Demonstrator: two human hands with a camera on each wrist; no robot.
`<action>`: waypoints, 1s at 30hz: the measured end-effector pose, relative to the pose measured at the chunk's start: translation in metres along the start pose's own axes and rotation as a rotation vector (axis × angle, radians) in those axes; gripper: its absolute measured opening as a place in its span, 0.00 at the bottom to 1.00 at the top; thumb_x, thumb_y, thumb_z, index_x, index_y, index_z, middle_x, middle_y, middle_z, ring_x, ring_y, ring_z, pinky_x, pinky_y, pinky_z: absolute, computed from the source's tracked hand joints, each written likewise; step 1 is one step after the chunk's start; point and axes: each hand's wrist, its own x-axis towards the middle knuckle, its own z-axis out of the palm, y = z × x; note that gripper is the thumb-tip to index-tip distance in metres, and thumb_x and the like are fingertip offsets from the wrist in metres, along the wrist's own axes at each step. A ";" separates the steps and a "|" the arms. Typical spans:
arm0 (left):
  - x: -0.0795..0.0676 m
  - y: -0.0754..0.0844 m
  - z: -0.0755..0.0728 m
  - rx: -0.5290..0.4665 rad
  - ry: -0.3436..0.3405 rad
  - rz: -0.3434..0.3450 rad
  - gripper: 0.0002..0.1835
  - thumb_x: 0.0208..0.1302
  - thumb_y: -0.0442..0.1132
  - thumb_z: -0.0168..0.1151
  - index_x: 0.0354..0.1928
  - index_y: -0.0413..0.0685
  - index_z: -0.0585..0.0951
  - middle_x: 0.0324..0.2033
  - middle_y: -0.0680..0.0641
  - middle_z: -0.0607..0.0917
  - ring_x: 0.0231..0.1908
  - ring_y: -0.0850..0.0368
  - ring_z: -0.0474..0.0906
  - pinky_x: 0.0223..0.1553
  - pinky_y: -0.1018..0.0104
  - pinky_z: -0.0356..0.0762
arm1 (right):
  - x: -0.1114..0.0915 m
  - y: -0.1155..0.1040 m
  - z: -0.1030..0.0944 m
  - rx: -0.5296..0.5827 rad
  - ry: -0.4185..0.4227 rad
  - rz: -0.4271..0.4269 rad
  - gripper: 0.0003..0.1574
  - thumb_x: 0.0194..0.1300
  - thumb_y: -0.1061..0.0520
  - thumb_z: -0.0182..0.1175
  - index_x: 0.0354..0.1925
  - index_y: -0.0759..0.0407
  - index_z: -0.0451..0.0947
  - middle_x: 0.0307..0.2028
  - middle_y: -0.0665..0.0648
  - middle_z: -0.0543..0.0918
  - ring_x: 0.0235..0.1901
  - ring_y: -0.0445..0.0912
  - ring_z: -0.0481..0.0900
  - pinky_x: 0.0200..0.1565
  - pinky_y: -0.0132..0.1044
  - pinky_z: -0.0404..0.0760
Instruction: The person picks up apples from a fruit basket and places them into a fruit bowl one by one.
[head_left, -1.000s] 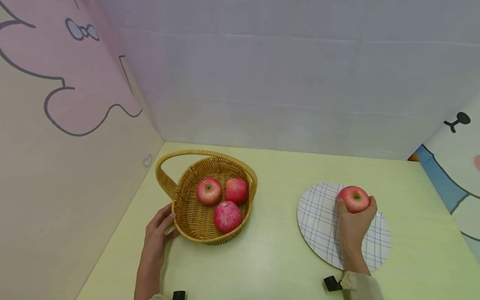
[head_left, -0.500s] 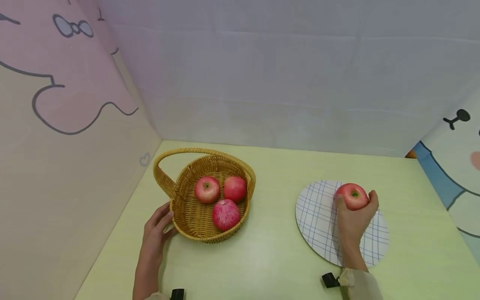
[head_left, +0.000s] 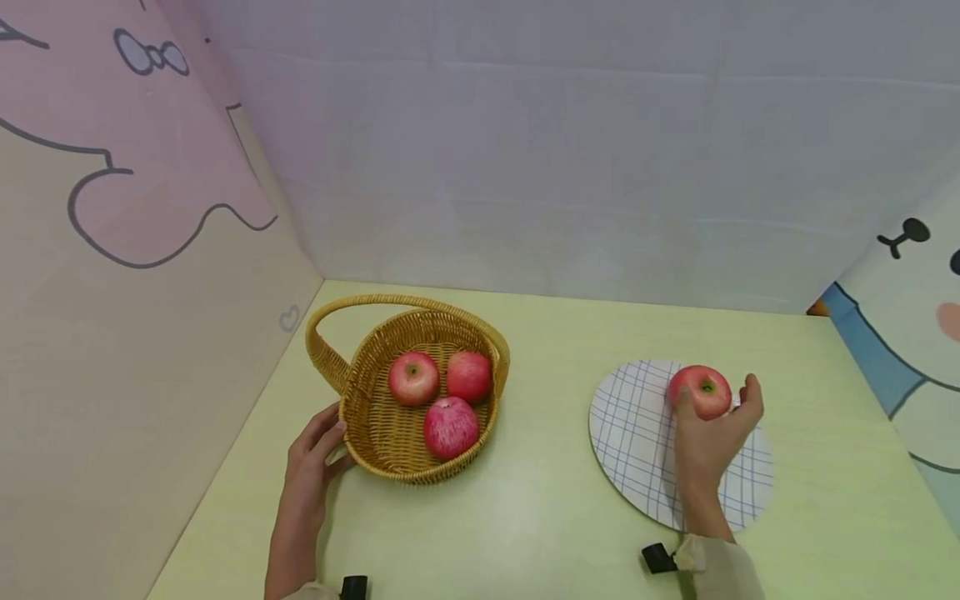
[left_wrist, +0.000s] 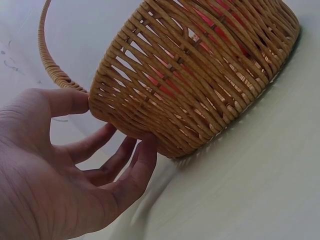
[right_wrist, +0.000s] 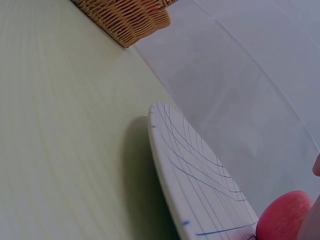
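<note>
My left hand (head_left: 307, 467) holds the left side of a round wicker basket (head_left: 352, 437), its curved fingers spread against the rim and outer wall. In the left wrist view the fingertips meet the basket weave (left_wrist: 195, 80). Two smooth red apples (head_left: 413, 379) and a streaky, darker red apple (head_left: 451, 427) lie inside. On the right, a red apple (head_left: 708, 392) sits on a round white plate (head_left: 630, 433) with blue checked lines. My right hand (head_left: 708, 446) is around that apple with the thumb over its near left side. The other fingers stand apart from its right side.
The basket's tall arched handle (head_left: 397, 300) rises over its back and left side. Pale yellow-green tabletop (head_left: 540, 483) lies between basket and plate. A grey-white cloth wall (head_left: 525, 167) closes off the back, with printed panels on both sides.
The right hand's fingers have spread away from the apple's right side, while the apple stays on the plate. The left hand keeps its place at the basket. The head view has shifted slightly.
</note>
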 end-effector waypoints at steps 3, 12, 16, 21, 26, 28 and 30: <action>0.000 0.000 0.002 0.004 -0.008 0.004 0.26 0.81 0.49 0.55 0.75 0.50 0.70 0.60 0.60 0.78 0.53 0.69 0.82 0.47 0.69 0.85 | 0.000 -0.006 -0.001 0.036 0.025 -0.039 0.51 0.69 0.55 0.67 0.80 0.44 0.52 0.79 0.47 0.57 0.78 0.42 0.53 0.76 0.38 0.66; 0.000 -0.001 0.001 0.002 -0.003 0.005 0.27 0.80 0.50 0.55 0.75 0.51 0.70 0.60 0.60 0.78 0.53 0.69 0.82 0.47 0.70 0.84 | -0.011 -0.027 -0.001 0.131 -0.063 -0.254 0.51 0.63 0.70 0.65 0.79 0.57 0.56 0.77 0.51 0.62 0.73 0.43 0.61 0.65 0.29 0.75; -0.001 -0.002 0.000 -0.008 0.004 0.014 0.27 0.80 0.50 0.55 0.75 0.49 0.70 0.59 0.60 0.79 0.53 0.69 0.82 0.47 0.69 0.85 | -0.005 -0.021 -0.002 0.130 -0.207 -0.371 0.55 0.59 0.75 0.67 0.79 0.58 0.56 0.77 0.52 0.63 0.72 0.45 0.63 0.58 0.23 0.76; -0.002 -0.003 0.000 -0.004 -0.005 0.021 0.27 0.81 0.49 0.55 0.75 0.49 0.70 0.60 0.60 0.78 0.54 0.68 0.82 0.47 0.69 0.85 | 0.001 -0.015 -0.006 0.179 -0.376 -0.379 0.58 0.57 0.76 0.68 0.80 0.57 0.57 0.77 0.51 0.64 0.77 0.49 0.62 0.66 0.24 0.73; -0.002 -0.002 -0.001 -0.005 -0.004 0.009 0.27 0.81 0.50 0.55 0.76 0.51 0.69 0.62 0.59 0.77 0.54 0.69 0.81 0.48 0.70 0.84 | -0.001 -0.019 -0.005 0.341 -0.528 -0.419 0.59 0.53 0.83 0.64 0.79 0.65 0.55 0.77 0.58 0.63 0.77 0.50 0.61 0.73 0.27 0.65; -0.002 -0.002 -0.001 -0.005 -0.004 0.005 0.27 0.81 0.50 0.54 0.76 0.52 0.69 0.62 0.58 0.77 0.54 0.69 0.81 0.48 0.70 0.84 | -0.001 -0.022 -0.004 0.399 -0.605 -0.456 0.61 0.50 0.85 0.63 0.79 0.69 0.53 0.77 0.61 0.63 0.77 0.50 0.62 0.74 0.28 0.64; -0.002 -0.001 -0.001 -0.006 0.003 0.002 0.27 0.81 0.50 0.54 0.76 0.52 0.70 0.62 0.58 0.77 0.54 0.69 0.81 0.48 0.70 0.84 | -0.002 -0.025 -0.002 0.423 -0.688 -0.498 0.62 0.48 0.87 0.62 0.79 0.71 0.51 0.78 0.61 0.62 0.78 0.50 0.62 0.75 0.29 0.63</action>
